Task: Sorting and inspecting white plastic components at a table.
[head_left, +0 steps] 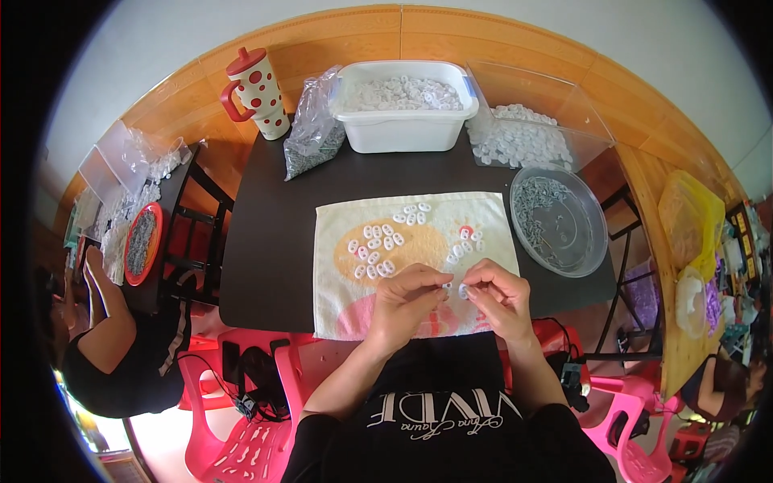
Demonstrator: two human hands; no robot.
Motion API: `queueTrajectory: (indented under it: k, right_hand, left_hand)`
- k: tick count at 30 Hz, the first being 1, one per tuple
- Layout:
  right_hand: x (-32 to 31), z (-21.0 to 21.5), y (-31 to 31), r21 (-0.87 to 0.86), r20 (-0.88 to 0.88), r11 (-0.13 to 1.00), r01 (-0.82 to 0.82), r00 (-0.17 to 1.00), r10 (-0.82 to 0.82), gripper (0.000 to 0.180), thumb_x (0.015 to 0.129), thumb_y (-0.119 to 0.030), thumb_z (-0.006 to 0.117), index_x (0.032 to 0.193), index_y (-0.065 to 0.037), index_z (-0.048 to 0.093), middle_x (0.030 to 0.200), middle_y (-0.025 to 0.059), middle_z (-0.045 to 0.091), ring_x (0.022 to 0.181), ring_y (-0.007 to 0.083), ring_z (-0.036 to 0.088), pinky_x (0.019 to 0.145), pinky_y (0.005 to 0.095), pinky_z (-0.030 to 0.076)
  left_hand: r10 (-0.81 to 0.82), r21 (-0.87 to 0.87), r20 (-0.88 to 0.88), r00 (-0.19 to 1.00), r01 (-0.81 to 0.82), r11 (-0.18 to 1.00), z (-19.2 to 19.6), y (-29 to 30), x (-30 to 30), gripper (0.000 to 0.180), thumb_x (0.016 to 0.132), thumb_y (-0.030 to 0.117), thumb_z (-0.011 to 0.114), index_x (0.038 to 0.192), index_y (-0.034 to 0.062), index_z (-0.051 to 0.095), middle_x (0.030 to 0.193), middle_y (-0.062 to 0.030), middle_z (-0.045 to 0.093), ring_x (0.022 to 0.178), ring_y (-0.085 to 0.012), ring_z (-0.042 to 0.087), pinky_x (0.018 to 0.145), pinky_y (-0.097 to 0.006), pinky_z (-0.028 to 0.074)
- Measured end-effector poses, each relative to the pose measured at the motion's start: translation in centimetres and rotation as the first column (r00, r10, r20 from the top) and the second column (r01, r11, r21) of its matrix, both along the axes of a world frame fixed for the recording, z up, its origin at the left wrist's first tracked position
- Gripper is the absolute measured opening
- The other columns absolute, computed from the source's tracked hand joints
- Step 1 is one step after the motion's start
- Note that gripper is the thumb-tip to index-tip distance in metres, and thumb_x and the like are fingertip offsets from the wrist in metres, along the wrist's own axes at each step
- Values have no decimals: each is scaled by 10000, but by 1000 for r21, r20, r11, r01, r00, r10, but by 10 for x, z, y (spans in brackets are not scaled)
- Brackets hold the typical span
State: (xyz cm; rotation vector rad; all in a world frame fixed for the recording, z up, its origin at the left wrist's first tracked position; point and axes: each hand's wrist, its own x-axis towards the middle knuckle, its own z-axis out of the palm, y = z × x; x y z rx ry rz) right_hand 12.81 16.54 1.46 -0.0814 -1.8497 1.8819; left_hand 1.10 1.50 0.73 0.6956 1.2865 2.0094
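Observation:
Over a pale patterned towel [334,233], both my hands are raised close together. Thumb and forefinger of my left hand [407,304] are pinched at a small piece, too tiny to name. My right hand [499,299] is closed on a small white oval plastic piece [464,291] with dark spots or holes. Several similar white oval pieces [374,243] lie in loose groups on the towel's left part. More lie at its top [412,218] and to the right, just beyond my right hand.
A white tub [403,133] of white pieces stands at the back, beside a clear bin [539,92] of white discs. A round clear tub [576,262] holds grey metal bits. A bag [314,141] and dotted tumbler [262,97] stand back left. Another person [121,346] sits left.

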Motion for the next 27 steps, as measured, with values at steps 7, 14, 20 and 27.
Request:
queueTrajectory:
  k: [7, 14, 20, 27]
  right_hand:
    - [0, -1, -1, 97, 11, 994, 40, 999, -41, 131, 867, 121, 586, 967, 59, 644, 891, 45, 577, 696, 46, 475, 584, 194, 345]
    - [-4, -3, -4, 146, -39, 989, 30, 999, -24, 145, 867, 130, 579, 977, 61, 644, 896, 58, 581, 733, 78, 504, 628, 212, 373]
    - [-4, -9, -16, -119, 22, 986, 117, 993, -115, 125, 902, 113, 599, 1007, 62, 642, 917, 62, 588, 833, 93, 560, 742, 224, 440]
    - [-3, -7, -15, -41, -51, 997, 59, 997, -61, 156, 906, 114, 598, 1039, 57, 657, 915, 57, 596, 855, 98, 564, 764, 226, 446]
  left_hand:
    - [-4, 18, 30, 1000, 3, 1000, -3, 0, 1, 279, 837, -152, 627, 1055, -16, 736, 959, -58, 669, 790, -86, 618, 685, -206, 496]
    - [-29, 15, 37, 999, 28, 999, -6, 0, 3, 281, 836, -158, 634, 1054, -14, 736, 971, -59, 667, 823, -91, 627, 708, -208, 501]
    - [-43, 68, 79, 996, 38, 997, -11, 0, 5, 279, 845, -163, 634, 1065, -19, 725, 976, -57, 669, 837, -95, 635, 733, -217, 524]
    - [-87, 95, 164, 983, 72, 993, -15, -1, 6, 262, 857, -156, 634, 1063, -19, 722, 933, -39, 683, 799, -90, 644, 709, -209, 530]
